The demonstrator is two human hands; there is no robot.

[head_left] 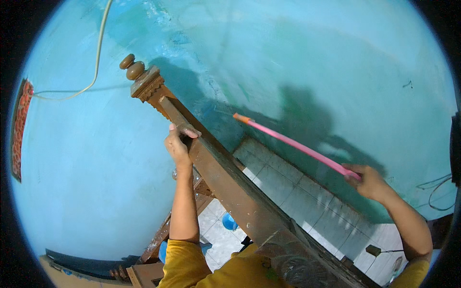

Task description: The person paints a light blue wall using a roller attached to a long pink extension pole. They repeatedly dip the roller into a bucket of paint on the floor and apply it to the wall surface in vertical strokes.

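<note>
My left hand (178,141) grips the top rail of a brown carved wooden frame (225,180) that runs diagonally from a turned finial at upper left down to the lower right. My right hand (369,181) is shut on the end of a long pink stick (293,142) with an orange tip. The stick reaches up and left toward the turquoise wall (288,62), its tip close to the wall's surface above the tiled floor. Both forearms come out of yellow sleeves at the bottom edge.
A white cord (98,53) hangs down the wall at upper left. A red patterned object (19,127) sits at the left rim. White floor tiles (288,192) lie below the wall, with a blue round object (229,222) under the frame. Thin wires (434,189) hang at far right.
</note>
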